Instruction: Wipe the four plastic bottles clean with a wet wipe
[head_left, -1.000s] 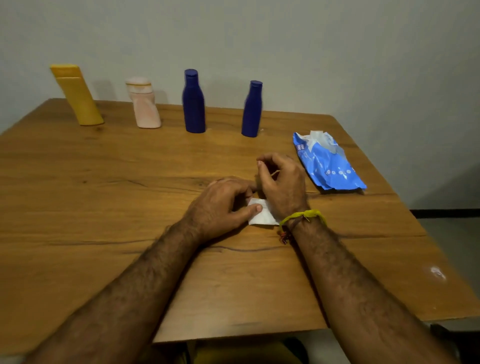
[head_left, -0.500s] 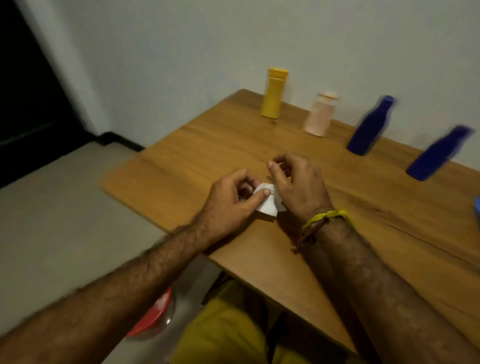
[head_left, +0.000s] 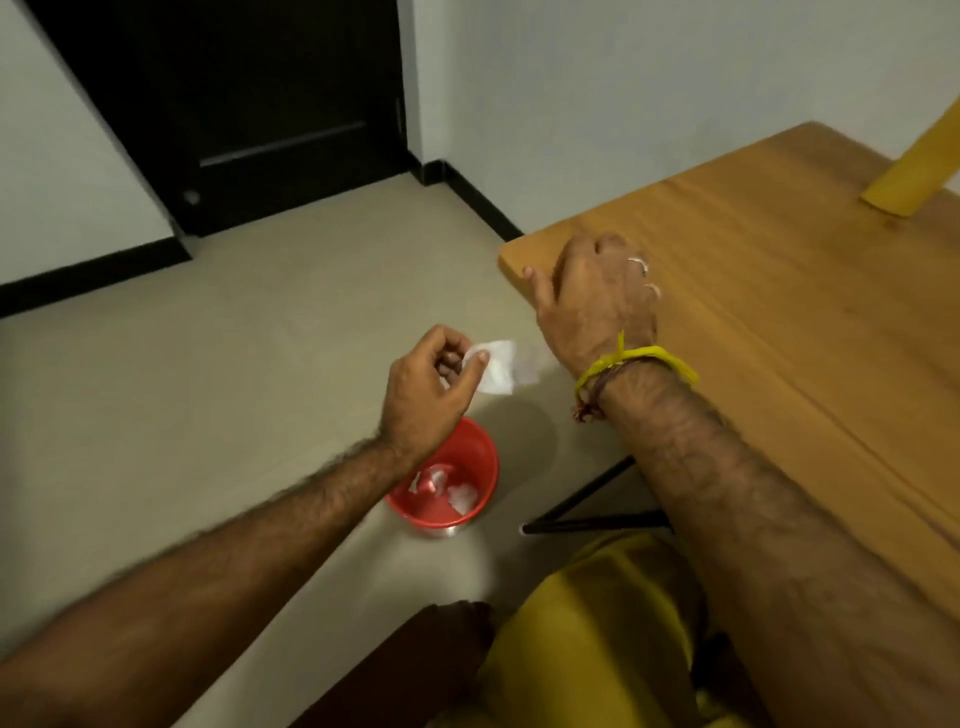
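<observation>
The left hand (head_left: 431, 387) is out past the table edge, thumb and fingers pinching a small folded white wet wipe (head_left: 501, 366) above the floor — a round red plastic bin (head_left: 480, 467) with white scraps inside sits below it. The right hand (head_left: 592, 296) rests on the corner of the wooden table (head_left: 779, 291), fingers curled under — whether they hold anything, I cannot tell. A tall yellow plastic bottle (head_left: 914, 171) stands at the frame's right edge.
</observation>
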